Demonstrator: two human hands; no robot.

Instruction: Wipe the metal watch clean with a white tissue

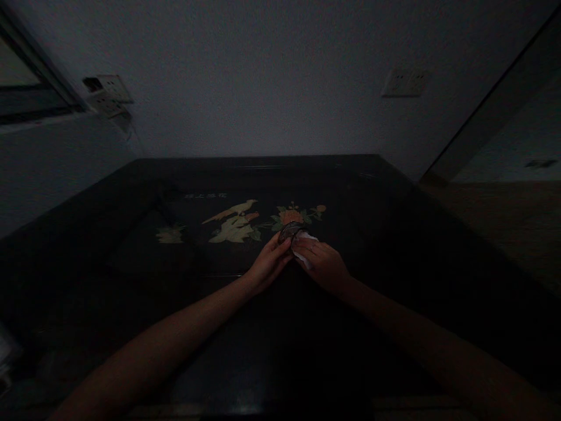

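Note:
In the dim head view, my left hand (268, 263) is closed on a small, dark-rimmed thing that looks like a pair of glasses (288, 230). Its thumb lies along the near side of the rim. My right hand (325, 264) meets it from the other side, fingers closed around a crumpled white tissue (302, 258) pressed against the glasses. Fingers and tissue hide part of the frame. Both hands are above a dark, glossy tabletop (280, 327), in front of its flower and bird decoration (232, 228).
A pale wall (254, 88) rises behind the table. It carries a double socket (404, 82) at the right and more sockets (114, 88) at the left. A dark-framed window or panel (39, 88) is at upper left. Wooden-looking floor (517, 216) shows at the right.

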